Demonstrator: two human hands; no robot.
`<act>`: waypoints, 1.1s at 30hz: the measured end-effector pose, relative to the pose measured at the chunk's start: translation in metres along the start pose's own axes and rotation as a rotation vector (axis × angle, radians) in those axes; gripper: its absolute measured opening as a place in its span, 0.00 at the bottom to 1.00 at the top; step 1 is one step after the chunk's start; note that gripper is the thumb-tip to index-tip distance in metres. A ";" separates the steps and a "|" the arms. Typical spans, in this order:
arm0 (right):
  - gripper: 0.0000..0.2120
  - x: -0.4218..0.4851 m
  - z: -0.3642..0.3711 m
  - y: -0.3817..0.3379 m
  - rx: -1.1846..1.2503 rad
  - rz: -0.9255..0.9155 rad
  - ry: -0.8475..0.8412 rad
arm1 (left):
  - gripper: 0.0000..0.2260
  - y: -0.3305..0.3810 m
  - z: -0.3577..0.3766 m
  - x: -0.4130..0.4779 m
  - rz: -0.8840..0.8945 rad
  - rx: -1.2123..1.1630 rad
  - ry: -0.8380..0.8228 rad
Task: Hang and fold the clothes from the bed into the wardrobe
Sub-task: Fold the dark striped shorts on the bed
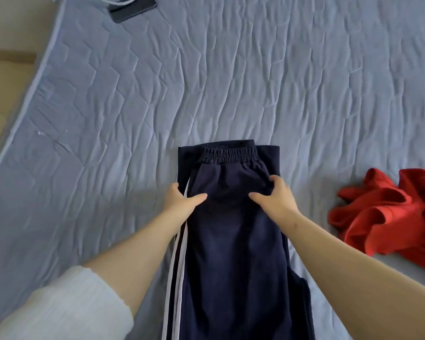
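Observation:
Navy track trousers (233, 241) with white side stripes lie lengthwise on the bed, elastic waistband at the far end, folded over a lower layer. My left hand (179, 200) grips the trousers' left edge by the stripes, thumb on top of the cloth. My right hand (275, 196) grips the right side below the waistband, fingers curled into the fabric. A crumpled red garment (388, 214) lies to the right, apart from both hands.
The grey-blue quilted bed cover (231, 82) fills most of the view. A dark phone (133, 8) with a white cable lies at the far left corner. The bed's left edge curves along a beige floor (8, 77).

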State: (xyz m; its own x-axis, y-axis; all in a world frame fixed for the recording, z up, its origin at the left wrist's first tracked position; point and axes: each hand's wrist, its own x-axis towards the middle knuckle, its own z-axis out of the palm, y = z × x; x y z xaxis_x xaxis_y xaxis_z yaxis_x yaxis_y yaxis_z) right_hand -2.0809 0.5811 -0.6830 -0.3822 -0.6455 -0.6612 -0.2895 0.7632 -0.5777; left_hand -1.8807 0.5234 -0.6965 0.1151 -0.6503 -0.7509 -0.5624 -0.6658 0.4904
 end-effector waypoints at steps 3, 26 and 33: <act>0.37 0.015 0.006 0.001 0.277 0.101 -0.051 | 0.38 -0.006 0.003 0.010 0.054 -0.062 0.038; 0.17 -0.110 0.023 0.084 -0.742 -0.663 0.096 | 0.26 -0.082 0.045 -0.100 1.003 1.011 0.104; 0.38 -0.171 0.049 0.174 -0.934 -0.316 -0.465 | 0.37 -0.182 0.039 -0.147 0.886 1.350 -0.242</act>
State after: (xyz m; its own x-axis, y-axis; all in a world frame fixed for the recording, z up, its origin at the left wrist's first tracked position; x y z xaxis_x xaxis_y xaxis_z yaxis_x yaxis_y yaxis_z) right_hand -2.0227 0.8227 -0.6947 0.1390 -0.6146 -0.7765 -0.9437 0.1554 -0.2920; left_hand -1.8274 0.7541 -0.6925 -0.6663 -0.4770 -0.5732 -0.6612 0.7333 0.1584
